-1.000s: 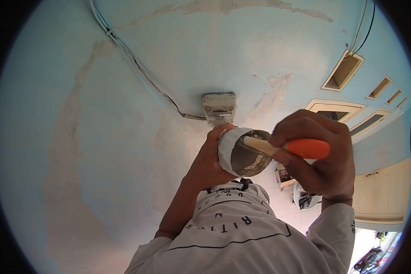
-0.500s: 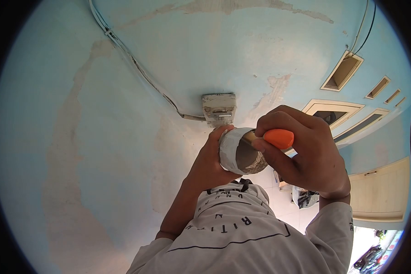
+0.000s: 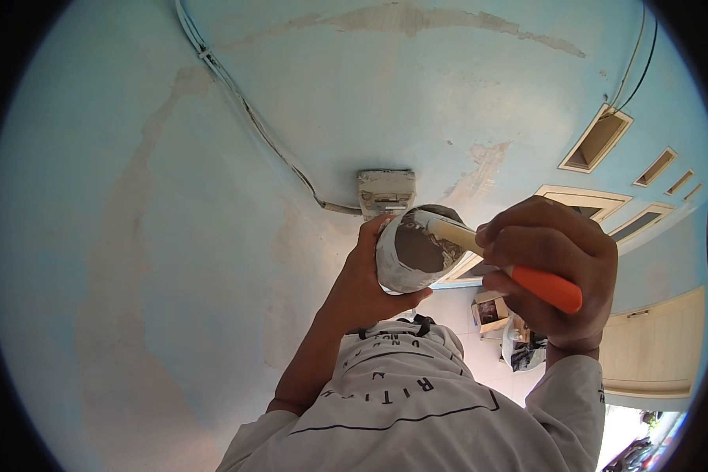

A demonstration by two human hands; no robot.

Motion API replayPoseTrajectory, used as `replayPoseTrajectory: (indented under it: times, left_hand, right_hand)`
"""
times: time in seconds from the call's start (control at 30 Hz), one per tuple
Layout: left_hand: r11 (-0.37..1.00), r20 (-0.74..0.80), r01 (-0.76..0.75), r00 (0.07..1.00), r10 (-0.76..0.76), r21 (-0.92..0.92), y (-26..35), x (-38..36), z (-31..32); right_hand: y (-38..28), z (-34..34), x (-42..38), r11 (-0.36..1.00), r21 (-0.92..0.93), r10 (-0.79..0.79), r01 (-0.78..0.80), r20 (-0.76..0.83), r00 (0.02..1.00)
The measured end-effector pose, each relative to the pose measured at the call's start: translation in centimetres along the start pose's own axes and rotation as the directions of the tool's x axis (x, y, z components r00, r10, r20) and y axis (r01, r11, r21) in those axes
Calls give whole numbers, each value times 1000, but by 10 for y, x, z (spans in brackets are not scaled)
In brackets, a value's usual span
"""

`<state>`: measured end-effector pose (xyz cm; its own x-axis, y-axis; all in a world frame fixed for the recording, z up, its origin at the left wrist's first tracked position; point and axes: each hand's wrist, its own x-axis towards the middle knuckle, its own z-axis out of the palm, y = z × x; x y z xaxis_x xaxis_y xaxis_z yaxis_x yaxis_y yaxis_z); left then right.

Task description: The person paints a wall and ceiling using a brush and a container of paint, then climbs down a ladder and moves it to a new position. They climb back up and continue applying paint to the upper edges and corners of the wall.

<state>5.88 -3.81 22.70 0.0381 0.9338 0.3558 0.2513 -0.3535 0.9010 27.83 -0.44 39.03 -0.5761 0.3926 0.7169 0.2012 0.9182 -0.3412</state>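
Note:
My left hand is wrapped round a white, smeared tub from its left side, thumb underneath and fingers over the far side. The tub's mouth tilts toward me and shows grey paste inside, with some smeared on its inner wall. In my right hand is a paintbrush, its handle orange at the end. The pale part of the brush points left and reaches to the tub's mouth. Its tip is against the upper inside rim, and I cannot make out the bristles clearly.
Ahead stands a light blue wall with bare grey patches. A meter box is fixed to it behind the tub, fed by a cable. Window frames and a cream door are at right; a cardboard box lies below.
My right hand has moved right and slightly down, drawing the brush partly out of the tub. The tub's mouth has turned more toward me. The view has shifted slightly.

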Motion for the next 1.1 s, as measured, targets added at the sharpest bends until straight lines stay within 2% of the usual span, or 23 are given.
replayPoseTrajectory:
  times: [0.03, 0.1, 0.13, 0.17, 0.27, 0.33, 0.43, 0.53, 0.6, 0.67, 0.73, 0.87, 0.93, 1.1]
  left_hand:
    - [1000, 9, 1, 1000, -1, -12, 4, 1, -2]
    - [1000, 19, -1, 1000, 1, -24, 11, 4, -5]
    - [998, 40, 44, 998, -42, -35, 14, 6, -7]
    - [995, 61, 89, 994, -86, -46, 16, 7, -8]
    - [993, 77, 100, 993, -94, -68, 17, 11, -7]
    - [992, 80, 115, 991, -110, -55, 21, 13, -8]
    - [989, 87, 142, 987, -138, -36, 24, 14, -9]
    - [993, 72, 122, 990, -121, -11, 22, 12, -6]
    - [997, 46, 74, 996, -75, 33, 20, 13, -7]
    - [994, 49, 86, 995, -89, 69, 20, 13, -8]
    - [992, 58, 108, 992, -112, 70, 18, 13, -8]
    - [989, 78, 143, 986, -146, 34, 22, 18, -10]
    - [999, -16, -37, 999, 37, -26, 20, 16, -7]
    - [998, 9, -55, 998, 55, 31, 16, 19, -16]
  right_hand:
    - [6, -3, 1, 991, 23, -129, 128, 49, 990]
    - [8, -2, 4, 984, 14, -181, 180, 44, 983]
    - [9, -1, 5, 973, 5, -230, 230, 42, 972]
    - [10, -1, 5, 973, 5, -233, 233, 43, 972]
    - [12, 1, 4, 958, -62, -277, 281, 64, 959]
    - [11, 4, 0, 971, -125, -203, 206, 36, 979]
    - [13, 3, -2, 977, -112, -180, 182, 23, 983]
    - [17, -7, 7, 966, -14, -256, 257, 48, 965]
    - [9, -18, 9, 990, 21, -138, 137, 30, 990]
    - [8, -26, 11, 994, 20, -107, 106, 42, 993]
    - [15, -31, 13, 994, 40, -111, 106, 151, 982]
    - [20, -30, 17, 994, 56, -104, 95, 193, 976]
    - [20, -25, 19, 986, 38, -164, 159, 198, 966]
    - [21, -21, 28, 990, 43, -142, 135, 238, 961]
